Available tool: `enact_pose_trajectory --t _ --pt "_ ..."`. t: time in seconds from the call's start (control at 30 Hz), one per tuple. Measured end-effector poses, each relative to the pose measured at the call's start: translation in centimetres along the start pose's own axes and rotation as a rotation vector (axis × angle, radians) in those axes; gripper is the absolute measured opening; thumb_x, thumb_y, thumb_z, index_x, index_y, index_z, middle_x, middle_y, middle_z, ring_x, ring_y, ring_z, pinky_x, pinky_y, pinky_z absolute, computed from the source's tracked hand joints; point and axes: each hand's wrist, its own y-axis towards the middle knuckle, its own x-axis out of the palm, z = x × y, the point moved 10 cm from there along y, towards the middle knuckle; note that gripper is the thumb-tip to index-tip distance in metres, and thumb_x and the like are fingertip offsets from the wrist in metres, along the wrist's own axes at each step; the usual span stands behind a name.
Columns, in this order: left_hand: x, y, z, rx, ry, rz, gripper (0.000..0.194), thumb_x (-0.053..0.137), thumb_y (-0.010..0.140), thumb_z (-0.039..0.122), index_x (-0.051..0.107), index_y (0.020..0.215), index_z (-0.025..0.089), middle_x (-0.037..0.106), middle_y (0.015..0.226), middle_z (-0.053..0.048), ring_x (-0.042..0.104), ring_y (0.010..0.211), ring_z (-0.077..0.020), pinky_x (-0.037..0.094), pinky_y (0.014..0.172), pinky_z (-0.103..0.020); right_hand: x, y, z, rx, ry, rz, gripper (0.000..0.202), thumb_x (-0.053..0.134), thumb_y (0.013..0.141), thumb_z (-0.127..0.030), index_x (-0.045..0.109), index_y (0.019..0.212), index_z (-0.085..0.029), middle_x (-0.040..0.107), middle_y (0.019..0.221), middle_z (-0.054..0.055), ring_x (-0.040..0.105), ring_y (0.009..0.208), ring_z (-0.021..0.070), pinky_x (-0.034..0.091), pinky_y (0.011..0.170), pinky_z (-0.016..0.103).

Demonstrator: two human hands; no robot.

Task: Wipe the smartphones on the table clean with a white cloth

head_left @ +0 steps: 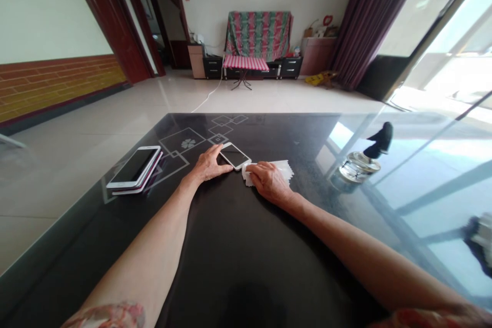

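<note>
A white smartphone (234, 156) with a dark screen lies at an angle on the black glossy table (230, 246). My left hand (208, 164) grips its left side, fingers at the far edge and thumb along the near edge. Bunched under the closed fingers of my right hand (270, 180) is a white cloth (284, 169) with zigzag edges. One end of this cloth touches the phone's right-hand end. Part of the cloth is hidden beneath the hand.
A stack of phones, a white smartphone (135, 166) on top, lies at the table's left. To the right stands a clear glass spray bottle (360, 166) with a black top. A blurred dark-and-white object (480, 238) sits at the far right edge.
</note>
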Motion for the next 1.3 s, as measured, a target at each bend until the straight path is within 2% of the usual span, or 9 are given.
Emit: enact_pose_trajectory --t 0.23,0.37,0.43,0.53,0.7,0.8,1.0,1.17,1.3 --pt "0.1 -0.1 0.0 0.014 0.036 0.004 0.084 0.063 0.071 0.055 0.037 0.142 0.018 0.037 0.149 -0.014 0.033 0.138 -0.0307 0.029 0.112 -0.047 0.3 0.1 -0.4 -0.040 0.068 -0.017 0.022 0.043 0.093 -0.018 0.064 0.100 -0.019 0.067 0.090 0.005 0.057 0.085 0.0178 0.040 0.083 0.030" --pt "0.1 0.0 0.1 0.020 0.058 0.007 0.082 0.063 0.072 0.056 0.037 0.142 0.021 0.038 0.148 -0.012 0.033 0.138 -0.0310 0.029 0.112 -0.048 0.3 0.4 -0.2 -0.014 0.105 -0.007 0.019 0.054 0.085 -0.019 0.064 0.101 -0.017 0.065 0.102 0.008 0.057 0.091 0.0197 0.041 0.086 0.032" --pt "0.0 0.0 0.1 0.013 0.065 0.005 0.082 0.063 0.072 0.056 0.037 0.142 0.020 0.038 0.148 -0.012 0.033 0.138 -0.0309 0.029 0.111 -0.047 0.6 0.6 0.0 0.012 0.102 -0.012 0.017 0.058 0.082 -0.020 0.065 0.098 -0.016 0.064 0.104 0.009 0.056 0.091 0.0203 0.041 0.087 0.032" --pt "0.0 -0.1 0.3 0.007 0.069 -0.009 0.083 0.063 0.071 0.055 0.037 0.142 0.019 0.038 0.148 -0.013 0.034 0.138 -0.0299 0.029 0.112 -0.046 0.8 0.7 0.4 0.033 0.075 -0.003 0.012 0.054 0.085 -0.020 0.064 0.090 -0.017 0.062 0.100 0.009 0.055 0.093 0.0208 0.040 0.088 0.033" --pt "0.1 0.0 0.1 -0.012 0.072 -0.039 0.087 0.063 0.071 0.059 0.035 0.143 0.018 0.036 0.150 -0.014 0.032 0.138 -0.0304 0.028 0.112 -0.045 -1.3 0.5 2.4 0.136 0.003 0.138 0.013 0.047 0.085 -0.016 0.056 0.095 -0.016 0.061 0.092 0.010 0.054 0.088 0.0228 0.040 0.085 0.036" --pt "0.1 0.0 0.0 -0.018 0.081 -0.028 0.087 0.064 0.071 0.058 0.036 0.143 0.019 0.037 0.149 -0.013 0.033 0.138 -0.0317 0.029 0.112 -0.046 -2.4 0.4 3.2 0.201 0.024 0.185 0.016 0.046 0.084 -0.014 0.054 0.098 -0.018 0.058 0.094 0.008 0.055 0.085 0.0214 0.042 0.078 0.032" --pt "-0.1 0.0 0.1 -0.008 0.071 -0.005 0.085 0.065 0.071 0.058 0.037 0.143 0.023 0.039 0.149 -0.010 0.036 0.136 -0.0307 0.030 0.111 -0.044 -0.2 0.6 1.1 0.072 0.169 0.008 0.035 0.053 0.075 -0.006 0.058 0.107 -0.019 0.057 0.107 0.006 0.057 0.091 0.0170 0.045 0.082 0.026" --pt "0.0 0.0 0.0 -0.002 0.073 -0.001 0.085 0.064 0.070 0.058 0.037 0.142 0.022 0.039 0.148 -0.010 0.035 0.137 -0.0305 0.030 0.112 -0.043 0.7 0.5 1.2 0.035 0.186 -0.002 0.032 0.048 0.077 -0.004 0.066 0.097 -0.020 0.060 0.100 0.005 0.058 0.091 0.0166 0.046 0.084 0.026" --pt "0.0 0.0 0.0 -0.017 0.061 -0.007 0.086 0.065 0.069 0.057 0.036 0.142 0.021 0.038 0.149 -0.010 0.036 0.137 -0.0297 0.029 0.112 -0.044 1.0 0.6 1.3 -0.007 0.120 -0.016 0.039 0.049 0.075 -0.001 0.067 0.103 -0.021 0.062 0.103 0.005 0.056 0.095 0.0189 0.043 0.089 0.030"
